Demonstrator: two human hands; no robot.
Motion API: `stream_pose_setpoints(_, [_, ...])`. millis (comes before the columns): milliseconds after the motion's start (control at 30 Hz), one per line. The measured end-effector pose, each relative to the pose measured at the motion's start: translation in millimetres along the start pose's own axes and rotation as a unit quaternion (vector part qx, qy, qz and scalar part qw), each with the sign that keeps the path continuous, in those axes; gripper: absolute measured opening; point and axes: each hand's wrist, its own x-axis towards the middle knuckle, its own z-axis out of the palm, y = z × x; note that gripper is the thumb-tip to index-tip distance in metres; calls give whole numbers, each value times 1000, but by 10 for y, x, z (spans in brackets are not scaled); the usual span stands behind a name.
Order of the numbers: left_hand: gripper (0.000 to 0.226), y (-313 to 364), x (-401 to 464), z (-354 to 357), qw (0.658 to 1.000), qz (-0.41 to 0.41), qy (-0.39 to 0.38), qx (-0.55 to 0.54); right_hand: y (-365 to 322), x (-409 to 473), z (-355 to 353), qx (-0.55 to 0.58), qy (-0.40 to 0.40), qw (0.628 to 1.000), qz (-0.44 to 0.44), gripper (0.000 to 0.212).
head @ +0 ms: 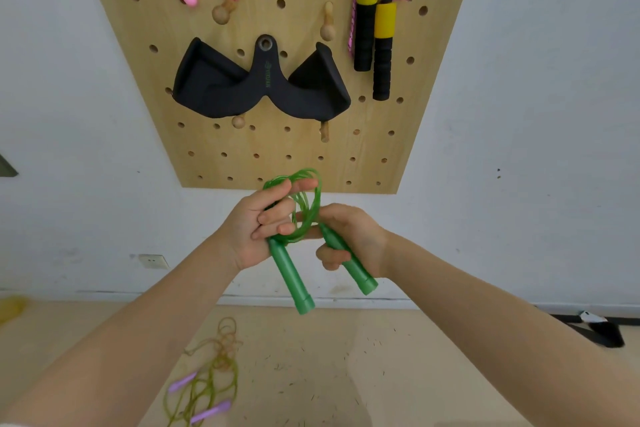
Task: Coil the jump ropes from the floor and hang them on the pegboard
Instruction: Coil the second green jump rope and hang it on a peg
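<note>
Nearest you, a yellow-green rope with purple handles [207, 388] lies loose on the floor [346, 374], near left. Your left hand [256, 229] grips the coiled green jump rope [304, 208] and one green handle [291, 277], fingers curled through the loops. Your right hand [349, 239] curls round the other handle [349, 260]. Both held just below the pegboard [277, 156], where a yellow-black rope [374, 31] hangs far right.

The floor [398, 374] is pale wood. At seven o'clock a yellow-green jump rope [211, 378] with lilac handles lies tangled on it. A black strap [595, 331] rests at four o'clock.
</note>
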Motion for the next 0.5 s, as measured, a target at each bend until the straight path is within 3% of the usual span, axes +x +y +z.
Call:
stream_pose_setpoints(100, [23,-5,6,47,1000,-5,5,21,8,-4,-48,76,-25,996,-42,33])
stream_pose_setpoints(167, [26,-10,18,109,997,-17,40,59,5,1,-51,29,-14,998,-62,44])
stream_pose_setpoints(300, [31,-12,65,228,991,-40,81,103,-46,32,-33,-126,65,986,-86,12])
stream_pose_setpoints(500, [36,70,105,274,961,-79,102,244,-58,46,-87,-111,105,984,-96,17])
